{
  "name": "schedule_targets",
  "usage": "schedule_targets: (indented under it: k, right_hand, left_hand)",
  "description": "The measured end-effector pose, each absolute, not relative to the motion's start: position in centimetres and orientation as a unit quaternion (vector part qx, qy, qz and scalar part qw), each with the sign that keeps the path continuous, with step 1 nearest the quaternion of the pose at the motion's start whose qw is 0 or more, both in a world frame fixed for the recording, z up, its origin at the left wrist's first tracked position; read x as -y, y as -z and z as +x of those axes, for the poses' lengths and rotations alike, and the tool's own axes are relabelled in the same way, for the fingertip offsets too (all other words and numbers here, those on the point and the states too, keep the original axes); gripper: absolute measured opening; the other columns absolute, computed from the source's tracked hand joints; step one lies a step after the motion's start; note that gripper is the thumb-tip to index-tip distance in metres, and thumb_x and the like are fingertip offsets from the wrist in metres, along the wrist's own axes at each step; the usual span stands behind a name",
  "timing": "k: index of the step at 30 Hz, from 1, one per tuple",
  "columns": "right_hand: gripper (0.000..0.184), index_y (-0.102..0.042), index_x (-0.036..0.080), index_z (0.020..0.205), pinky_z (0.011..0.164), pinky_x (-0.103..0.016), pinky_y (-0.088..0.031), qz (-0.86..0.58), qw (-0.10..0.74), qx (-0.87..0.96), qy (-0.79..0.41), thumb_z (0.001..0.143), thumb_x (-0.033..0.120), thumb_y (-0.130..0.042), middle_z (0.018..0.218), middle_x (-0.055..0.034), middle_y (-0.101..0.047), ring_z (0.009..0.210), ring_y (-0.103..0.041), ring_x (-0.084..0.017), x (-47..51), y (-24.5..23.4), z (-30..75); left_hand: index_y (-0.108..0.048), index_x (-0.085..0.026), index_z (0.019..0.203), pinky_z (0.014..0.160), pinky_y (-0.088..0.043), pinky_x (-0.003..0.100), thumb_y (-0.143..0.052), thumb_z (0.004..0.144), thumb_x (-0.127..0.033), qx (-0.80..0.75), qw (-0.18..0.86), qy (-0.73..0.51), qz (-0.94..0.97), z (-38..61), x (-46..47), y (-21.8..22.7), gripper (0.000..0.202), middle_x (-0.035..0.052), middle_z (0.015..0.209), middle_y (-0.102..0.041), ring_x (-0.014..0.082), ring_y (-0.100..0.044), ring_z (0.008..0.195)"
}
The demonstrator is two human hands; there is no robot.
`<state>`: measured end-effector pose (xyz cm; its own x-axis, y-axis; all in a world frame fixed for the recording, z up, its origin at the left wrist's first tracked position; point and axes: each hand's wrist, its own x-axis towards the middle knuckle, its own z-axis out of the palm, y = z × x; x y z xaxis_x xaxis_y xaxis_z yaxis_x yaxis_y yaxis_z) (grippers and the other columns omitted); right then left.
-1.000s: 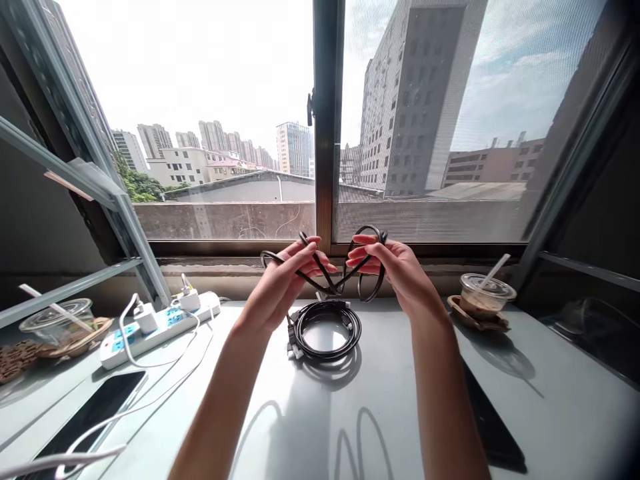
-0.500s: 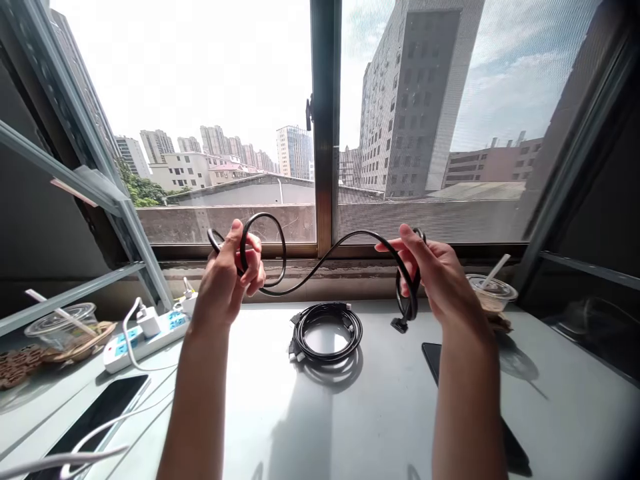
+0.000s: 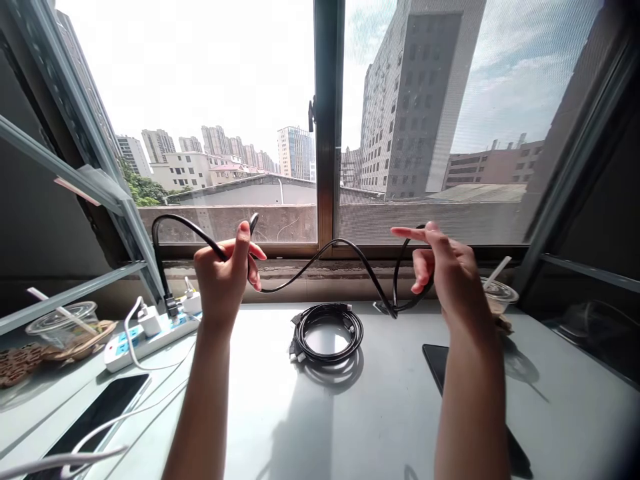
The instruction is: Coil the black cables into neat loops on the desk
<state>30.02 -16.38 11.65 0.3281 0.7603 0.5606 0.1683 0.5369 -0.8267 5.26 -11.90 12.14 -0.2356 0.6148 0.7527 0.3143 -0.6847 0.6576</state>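
On the far left of the grey table (image 3: pixel 350 413), a lidded plastic cup (image 3: pixel 63 320) is standing beside a white power strip (image 3: pixel 145 330) with chargers plugged in; a black phone (image 3: pixel 95 413) is lying nearer, white wires trailing past it

Left hand (image 3: pixel 223 280) is gripping the black cable (image 3: pixel 320 257), thumb and curled fingers clenched on it; one end is arching out leftward and hanging down over the strip

Cable is sagging in mid-air between the hands, above the table, in front of the window frame (image 3: pixel 327 127)

Coiled black cable (image 3: pixel 327 331) is lying flat on the table below, not touched

Right hand (image 3: pixel 445 273) is holding a loop of the same cable, fingers half open, index extended; plug end is hanging just beside the loop

Second dark phone (image 3: pixel 440 363) is lying under the right forearm; iced drink cup (image 3: pixel 495 297) is standing behind the hand

Judgement: cable is looking light, limp yet springy, holding its curl; smooth jacket could slip, so gripping near the plugs seems best
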Motion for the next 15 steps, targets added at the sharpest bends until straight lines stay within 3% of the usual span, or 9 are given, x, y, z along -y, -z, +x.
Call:
schedule_targets:
  k: [3,6,9,12,15]
  right_hand:
    - [0.051,-0.070,0.016,0.090,0.031,-0.020,-0.028,-0.424,0.711,0.514,-0.227,0.087,0.056,-0.038,0.036,0.0059,-0.029,0.030,-0.029,-0.007,16.7,-11.8,30.2]
    - [0.054,-0.070,0.015,0.082,0.030,-0.022,-0.026,-0.460,0.677,0.520,-0.245,0.084,0.060,-0.041,0.035,0.0065,-0.025,0.028,-0.027,-0.007,16.7,-11.6,30.7]
    - [0.045,-0.067,0.014,0.077,0.029,-0.021,-0.026,-0.506,0.633,0.527,-0.257,0.080,0.056,-0.051,0.039,0.0050,-0.036,0.028,-0.031,-0.006,16.0,-11.2,31.1]
    - [0.032,-0.062,0.014,0.096,0.029,-0.018,-0.031,-0.500,0.641,0.510,-0.280,0.083,0.041,-0.050,0.059,0.0010,-0.057,0.030,-0.036,-0.004,14.9,-10.7,30.8]
    - [0.031,-0.049,0.019,0.114,0.030,-0.014,-0.035,-0.479,0.622,0.532,-0.319,0.085,0.031,-0.045,0.094,-0.0052,-0.065,0.047,-0.057,-0.007,14.1,-10.6,29.8]
  left_hand:
    - [-0.057,-0.016,0.050,0.033,-0.032,0.020,-0.050,0.085,-0.041,-0.418,0.048,-0.682,0.598,5.2,11.5,-11.9,0.043,-0.0040,0.031,-0.041,0.0081,-0.043,0.027]
    - [-0.055,-0.017,0.049,0.033,-0.031,0.020,-0.048,0.086,-0.041,-0.423,0.024,-0.679,0.600,4.9,11.1,-11.7,0.044,-0.0049,0.031,-0.040,0.0074,-0.041,0.026]
    - [-0.053,-0.017,0.048,0.032,-0.027,0.021,-0.050,0.085,-0.038,-0.379,0.034,-0.717,0.584,4.8,11.0,-11.6,0.043,-0.0062,0.031,-0.038,0.0063,-0.036,0.025]
    - [-0.050,-0.017,0.044,0.030,-0.024,0.022,-0.054,0.083,-0.038,-0.336,0.073,-0.742,0.576,4.9,11.1,-11.7,0.045,-0.0059,0.032,-0.038,0.0054,-0.034,0.025]
    - [-0.047,-0.017,0.042,0.030,-0.025,0.022,-0.057,0.081,-0.043,-0.325,0.113,-0.740,0.578,5.1,11.3,-11.9,0.048,-0.0051,0.034,-0.040,0.0054,-0.036,0.026]
